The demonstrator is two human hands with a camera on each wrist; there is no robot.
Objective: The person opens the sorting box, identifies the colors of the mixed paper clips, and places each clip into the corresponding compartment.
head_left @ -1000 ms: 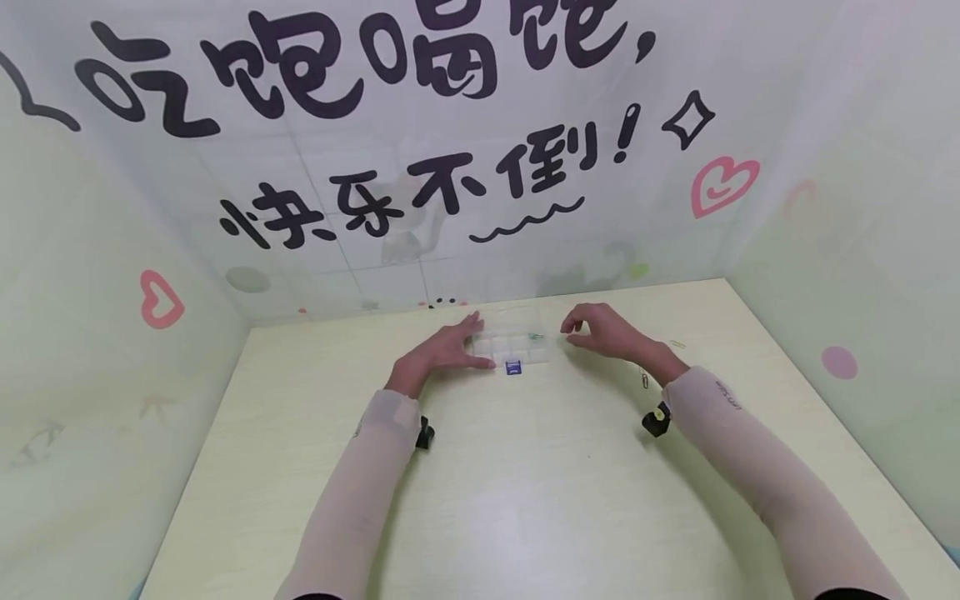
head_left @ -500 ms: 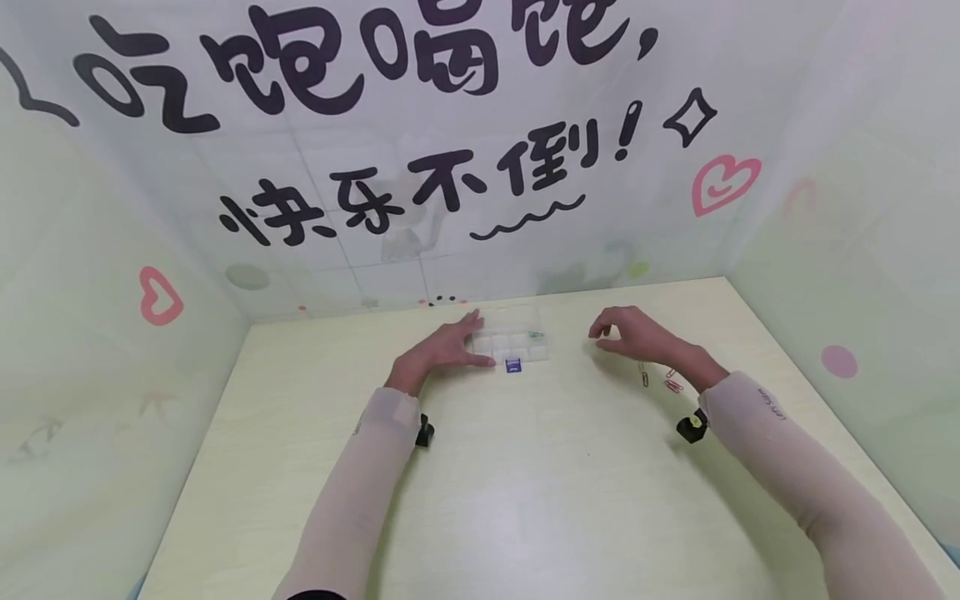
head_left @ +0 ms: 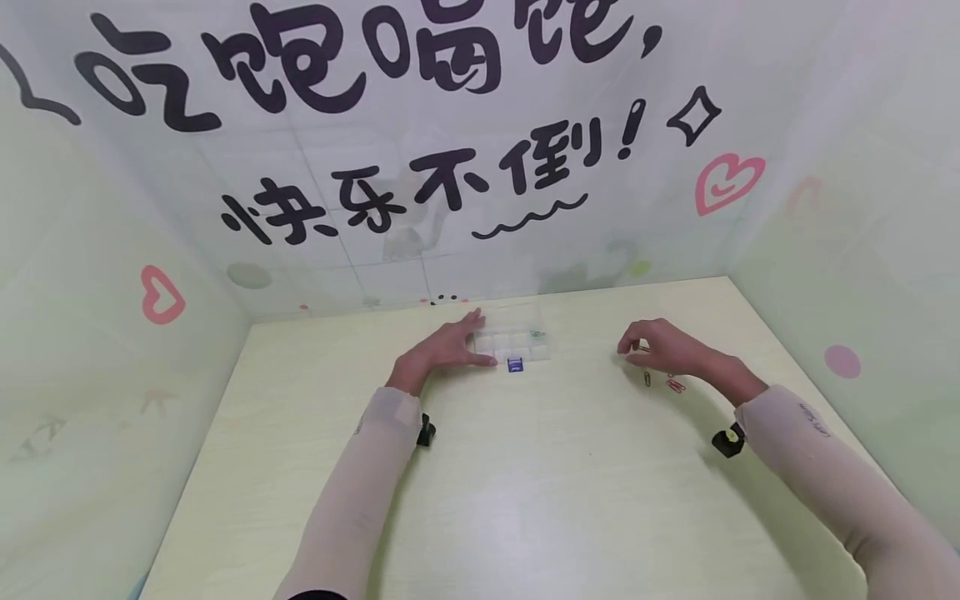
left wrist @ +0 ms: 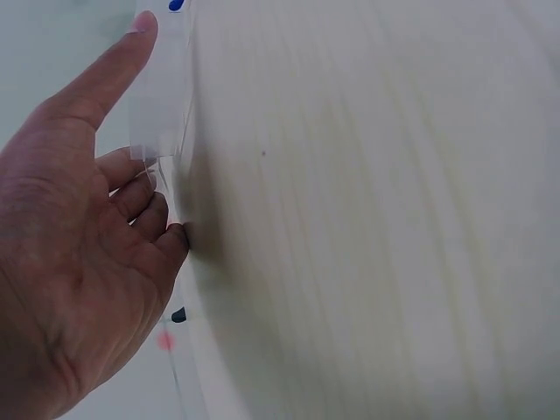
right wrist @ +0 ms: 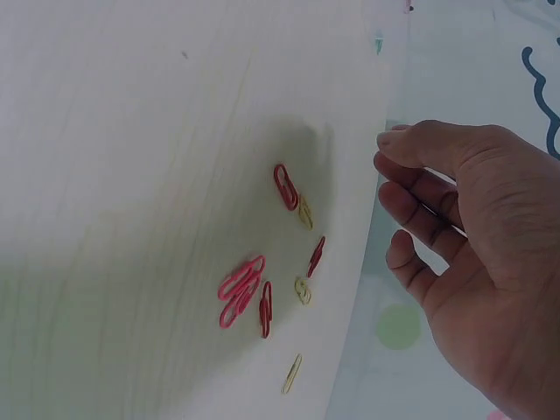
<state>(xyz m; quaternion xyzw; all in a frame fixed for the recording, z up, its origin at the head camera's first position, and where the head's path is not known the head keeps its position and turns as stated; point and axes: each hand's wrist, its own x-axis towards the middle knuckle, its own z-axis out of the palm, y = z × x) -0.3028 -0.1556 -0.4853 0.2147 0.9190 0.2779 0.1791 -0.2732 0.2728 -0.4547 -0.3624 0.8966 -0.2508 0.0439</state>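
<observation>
A clear plastic compartment box [head_left: 517, 343], its lid raised at the back, stands near the table's rear edge. A small green item, perhaps a paper clip [head_left: 537, 333], lies in its right part. My left hand [head_left: 447, 346] holds the box's left end, thumb along the front and fingers behind; in the left wrist view the box's end [left wrist: 162, 105] lies between thumb and fingers. My right hand [head_left: 663, 347] hovers over loose paper clips, its fingers loosely curled with nothing seen between them. Red paper clips [right wrist: 285, 187] and yellowish paper clips [right wrist: 303, 290] lie below it.
Pink paper clips [right wrist: 241, 291] lie touching each other on the pale wooden table [head_left: 510, 483]. A blue label or latch [head_left: 515, 364] sits at the box's front. A printed white wall sheet [head_left: 375, 275] rises behind, with more sheeting on both sides.
My right hand has moved right, away from the box, to above the paper clips, uncovering some of them. My left hand has stayed at the box.
</observation>
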